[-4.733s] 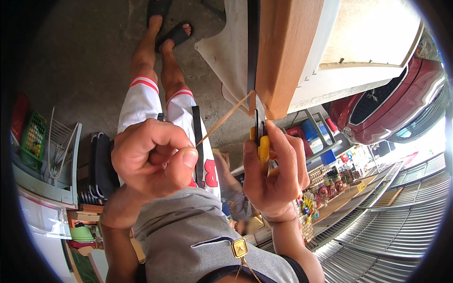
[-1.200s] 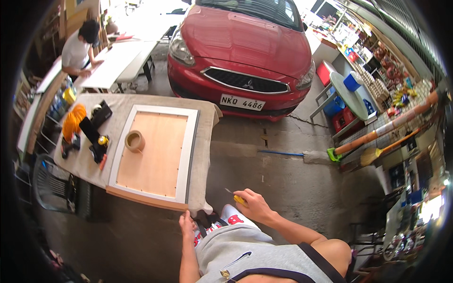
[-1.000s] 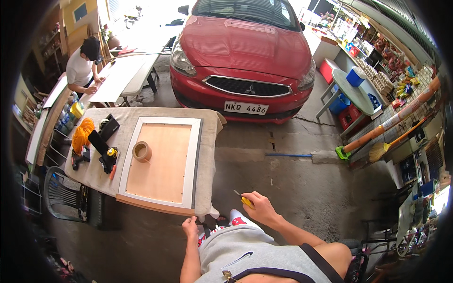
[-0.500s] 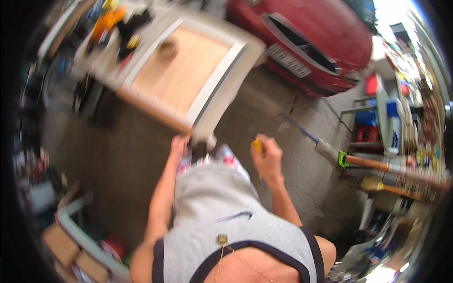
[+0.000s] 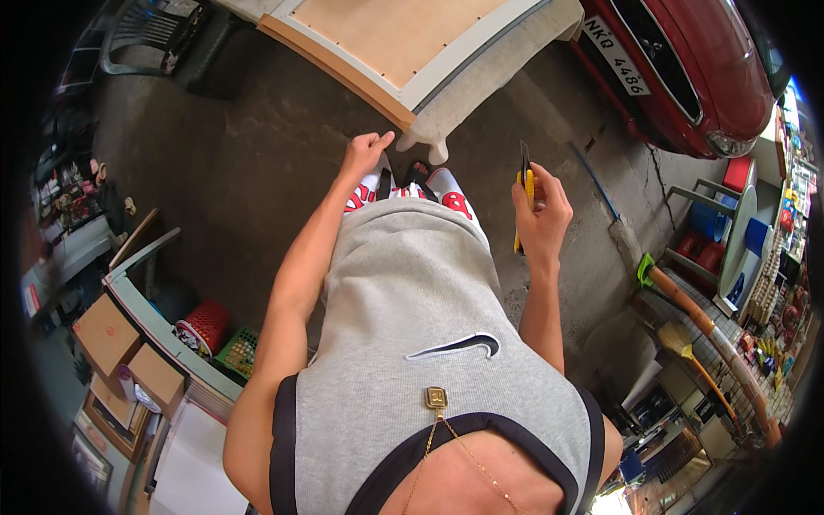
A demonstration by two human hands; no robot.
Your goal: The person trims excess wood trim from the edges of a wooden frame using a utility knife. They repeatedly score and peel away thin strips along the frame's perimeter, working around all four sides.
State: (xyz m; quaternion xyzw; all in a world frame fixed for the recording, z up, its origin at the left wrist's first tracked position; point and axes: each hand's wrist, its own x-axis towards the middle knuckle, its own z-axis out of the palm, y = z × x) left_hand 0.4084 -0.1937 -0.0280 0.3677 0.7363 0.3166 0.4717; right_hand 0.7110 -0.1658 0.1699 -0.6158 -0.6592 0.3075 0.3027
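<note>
- Holding a yellow-and-black utility knife [image 5: 527, 193] in the right hand [image 5: 545, 210], clamped between thumb and fingers, with blade out and pointing away from the body; held in the air over the floor [image 5: 481, 172], apart from the near right corner of the cloth-covered worktop [image 5: 502, 77].
- Keeping the left hand [image 5: 367, 156] just beside that same corner, with fingers curled together; impossible to tell of any touch on the corner or of anything pinched at the fingertips.
- Lying flat on the worktop, a white-framed wooden panel [image 5: 386, 34], reaching to the near right corner and cut off by the upper edge of view.
- Running along the near edge of the panel, a brown strip [image 5: 335, 73].
- Hanging down at the near right corner, pale cloth [image 5: 429, 146].
- Beyond the right edge of the worktop, a red car [image 5: 712, 60].
- Left of the near edge, a dark chair [image 5: 146, 34].
- Far lower left, cardboard boxes [image 5: 107, 335].
</note>
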